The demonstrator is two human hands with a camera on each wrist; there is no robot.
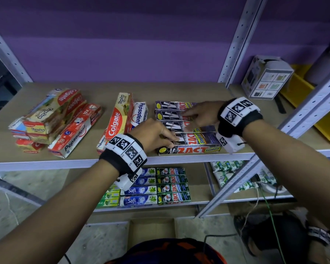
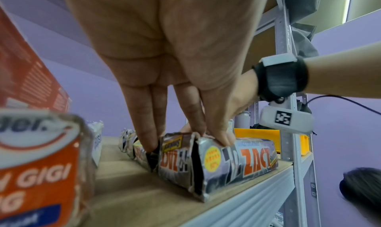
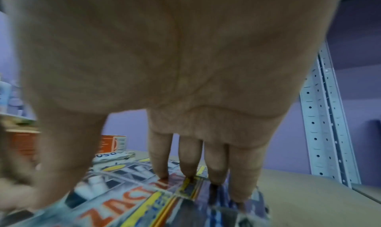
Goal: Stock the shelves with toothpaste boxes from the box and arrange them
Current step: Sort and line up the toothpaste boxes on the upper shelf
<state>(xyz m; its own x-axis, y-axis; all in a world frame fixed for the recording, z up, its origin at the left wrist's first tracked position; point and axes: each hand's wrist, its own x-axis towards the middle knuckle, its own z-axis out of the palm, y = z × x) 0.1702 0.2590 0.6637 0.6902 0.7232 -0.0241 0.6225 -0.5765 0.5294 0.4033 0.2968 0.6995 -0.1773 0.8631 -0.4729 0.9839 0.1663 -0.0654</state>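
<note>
Several dark ZACT toothpaste boxes (image 1: 196,149) lie flat side by side at the right of the wooden shelf (image 1: 107,86). My left hand (image 1: 170,139) is at their left ends, fingers pointing down against the box ends and thumb on the front box (image 2: 247,160). My right hand (image 1: 191,116) lies on top of the row with straight fingers pressing the box tops (image 3: 123,202). Neither hand holds a box. A Colgate and Pepsodent group (image 1: 120,119) stands left of the row, and a loose pile of red boxes (image 1: 51,119) lies further left.
A white carton (image 1: 265,79) and a yellow bin (image 1: 301,92) sit beyond the metal upright (image 1: 236,44) on the right. The lower shelf holds Safi boxes (image 1: 139,195) and green ZACT boxes (image 1: 172,185). An open cardboard box (image 1: 151,229) stands on the floor below.
</note>
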